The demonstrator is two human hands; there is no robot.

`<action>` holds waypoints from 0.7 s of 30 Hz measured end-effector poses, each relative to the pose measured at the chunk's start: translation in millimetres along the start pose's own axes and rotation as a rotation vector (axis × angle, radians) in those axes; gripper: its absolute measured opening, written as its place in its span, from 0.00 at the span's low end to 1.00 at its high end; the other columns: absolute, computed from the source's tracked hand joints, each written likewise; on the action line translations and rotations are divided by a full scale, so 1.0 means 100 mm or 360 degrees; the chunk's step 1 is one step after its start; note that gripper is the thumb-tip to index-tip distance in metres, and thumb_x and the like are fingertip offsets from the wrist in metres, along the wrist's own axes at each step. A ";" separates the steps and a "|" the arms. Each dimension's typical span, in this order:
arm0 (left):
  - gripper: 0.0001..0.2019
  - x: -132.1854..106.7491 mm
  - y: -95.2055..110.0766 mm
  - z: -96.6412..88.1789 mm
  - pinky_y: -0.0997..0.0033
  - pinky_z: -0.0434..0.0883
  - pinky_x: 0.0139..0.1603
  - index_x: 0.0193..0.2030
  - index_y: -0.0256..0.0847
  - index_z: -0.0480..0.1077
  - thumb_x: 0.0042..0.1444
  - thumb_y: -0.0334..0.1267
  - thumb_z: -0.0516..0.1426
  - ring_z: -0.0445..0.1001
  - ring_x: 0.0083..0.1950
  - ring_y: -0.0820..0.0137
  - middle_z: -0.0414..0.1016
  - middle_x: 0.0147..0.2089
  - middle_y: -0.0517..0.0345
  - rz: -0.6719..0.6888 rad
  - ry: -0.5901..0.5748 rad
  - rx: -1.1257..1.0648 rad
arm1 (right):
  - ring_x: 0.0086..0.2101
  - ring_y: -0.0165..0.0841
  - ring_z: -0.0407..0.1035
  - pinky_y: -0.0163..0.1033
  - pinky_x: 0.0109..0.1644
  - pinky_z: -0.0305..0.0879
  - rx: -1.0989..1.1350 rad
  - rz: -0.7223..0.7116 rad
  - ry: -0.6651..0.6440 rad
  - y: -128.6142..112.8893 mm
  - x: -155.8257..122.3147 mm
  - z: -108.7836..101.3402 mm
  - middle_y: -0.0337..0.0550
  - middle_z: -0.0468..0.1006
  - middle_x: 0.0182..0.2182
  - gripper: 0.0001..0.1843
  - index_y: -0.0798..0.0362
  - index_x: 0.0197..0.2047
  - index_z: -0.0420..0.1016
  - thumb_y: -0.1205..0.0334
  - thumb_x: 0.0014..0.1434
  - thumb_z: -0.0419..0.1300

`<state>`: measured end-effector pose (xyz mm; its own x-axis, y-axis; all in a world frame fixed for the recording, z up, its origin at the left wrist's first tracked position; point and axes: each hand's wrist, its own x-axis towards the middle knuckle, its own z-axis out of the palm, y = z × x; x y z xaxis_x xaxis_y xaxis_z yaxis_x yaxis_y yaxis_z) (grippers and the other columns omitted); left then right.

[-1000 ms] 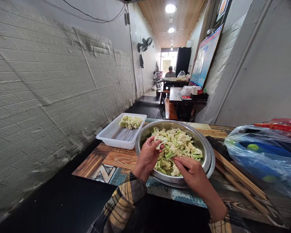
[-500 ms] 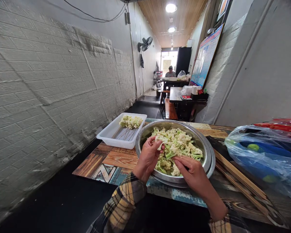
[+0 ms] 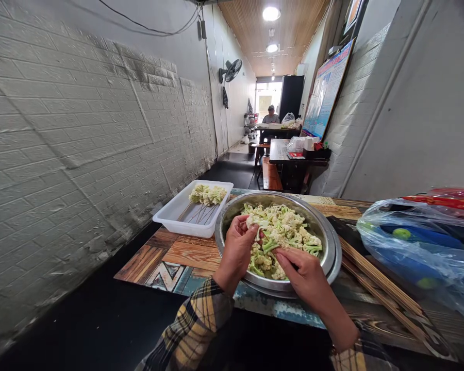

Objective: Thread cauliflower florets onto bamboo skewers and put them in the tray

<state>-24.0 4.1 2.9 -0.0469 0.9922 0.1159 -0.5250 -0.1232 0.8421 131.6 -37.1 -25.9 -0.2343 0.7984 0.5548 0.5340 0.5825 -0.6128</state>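
Observation:
My left hand (image 3: 239,250) is closed in a pinch around a pale cauliflower floret (image 3: 254,221), above the left side of a metal bowl (image 3: 331,242). Loose cauliflower pieces (image 3: 286,219) fill the bowl. My right hand (image 3: 303,270) is over the bowl's near right part, thumb and fingers pinched on what looks like a thin bamboo skewer, hardly visible against the florets. Its tip points toward the left hand. To the left, a white plastic tray (image 3: 174,222) holds cauliflower threaded on skewers (image 3: 208,195).
A bundle of bamboo skewers (image 3: 382,278) lies right of the bowl. Beyond it sits a clear plastic bag (image 3: 417,247) with blue and green inside. A brick-patterned wall (image 3: 81,129) runs along the left. Farther back, a person (image 3: 270,117) sits at another table.
Both hands keep almost the same place and grip; the left fingers have shifted slightly on the floret. The whole view has moved a little.

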 end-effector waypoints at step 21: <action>0.16 0.01 -0.06 -0.05 0.78 0.65 0.28 0.40 0.39 0.62 0.48 0.35 0.63 0.69 0.29 0.78 0.69 0.33 0.64 0.0172 -0.0050 0.0119 | 0.37 0.38 0.77 0.40 0.42 0.70 0.0100 0.0230 0.0170 -0.21 -0.06 0.14 0.45 0.83 0.36 0.14 0.51 0.39 0.81 0.59 0.64 0.53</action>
<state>-25.4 5.6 -4.3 -0.0725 0.9720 0.2235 -0.4534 -0.2317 0.8607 110.5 -51.9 -24.8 -0.0692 0.8555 0.5131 0.5033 0.4740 -0.7225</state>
